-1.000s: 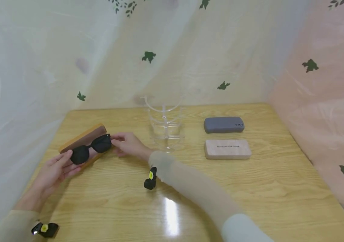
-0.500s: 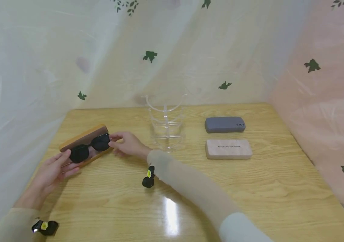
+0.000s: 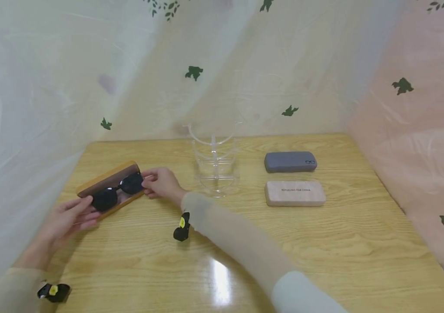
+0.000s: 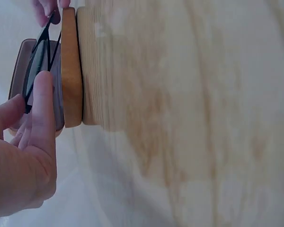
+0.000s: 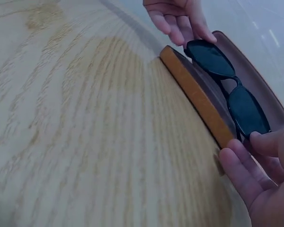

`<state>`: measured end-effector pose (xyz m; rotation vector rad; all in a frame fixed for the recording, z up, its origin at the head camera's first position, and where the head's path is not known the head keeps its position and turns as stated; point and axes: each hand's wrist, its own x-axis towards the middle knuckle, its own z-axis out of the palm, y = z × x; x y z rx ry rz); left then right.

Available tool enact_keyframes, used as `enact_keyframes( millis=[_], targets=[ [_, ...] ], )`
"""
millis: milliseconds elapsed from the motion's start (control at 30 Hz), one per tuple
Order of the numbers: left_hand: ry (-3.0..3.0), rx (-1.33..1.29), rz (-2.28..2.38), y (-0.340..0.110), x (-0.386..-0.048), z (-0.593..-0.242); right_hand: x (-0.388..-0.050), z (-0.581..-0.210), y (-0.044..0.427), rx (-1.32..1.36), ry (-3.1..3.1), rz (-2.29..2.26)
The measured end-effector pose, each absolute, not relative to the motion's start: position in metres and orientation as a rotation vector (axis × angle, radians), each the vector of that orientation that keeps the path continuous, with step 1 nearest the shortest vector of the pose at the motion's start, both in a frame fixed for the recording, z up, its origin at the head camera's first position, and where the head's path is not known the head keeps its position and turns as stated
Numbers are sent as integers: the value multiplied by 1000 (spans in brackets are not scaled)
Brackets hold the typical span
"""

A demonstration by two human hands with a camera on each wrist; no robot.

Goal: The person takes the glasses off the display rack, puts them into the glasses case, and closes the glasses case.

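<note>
Black sunglasses [image 3: 104, 199] with dark lenses lie tilted at the opening of an orange-brown glasses case [image 3: 106, 179], whose lid stands raised. My left hand [image 3: 63, 219] pinches their left end between thumb and fingers. At the other end, my right hand [image 3: 165, 184] pinches the frame near the hinge. The right wrist view shows the sunglasses [image 5: 210, 59] lying lengthwise over the case's lower half, between both hands. Folded temples show behind the lenses in the left wrist view, inside the orange case wall [image 4: 72, 71]. How deep the sunglasses sit, I cannot tell.
A clear acrylic glasses stand [image 3: 215, 163] rises at the back middle of the wooden table [image 3: 343, 243]. To its right lie a grey-blue glasses case [image 3: 290, 161] and a pale pink glasses case [image 3: 295, 193], both closed. Patterned cloth [image 3: 147, 87] hangs behind the table.
The sunglasses have settled slightly lower against the case, still between both hands. My right wrist and forearm have shifted a little to the left.
</note>
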<state>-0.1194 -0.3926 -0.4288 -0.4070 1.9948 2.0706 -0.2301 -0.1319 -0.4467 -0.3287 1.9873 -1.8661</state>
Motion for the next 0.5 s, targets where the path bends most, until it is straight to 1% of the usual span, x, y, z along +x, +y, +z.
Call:
enact_keyframes(
  millis=[167, 267, 500],
  targets=[
    [1954, -466, 2090, -400, -120, -428, -228, -448, -135, -329, 2030, -1821],
    [1922, -458, 2097, -402, -120, -429, -228, -445, -137, -363, 2125, -1739],
    [1897, -448, 2079, -402, -122, -433, -228, -439, -141, -509, 2467, -1369]
  ],
)
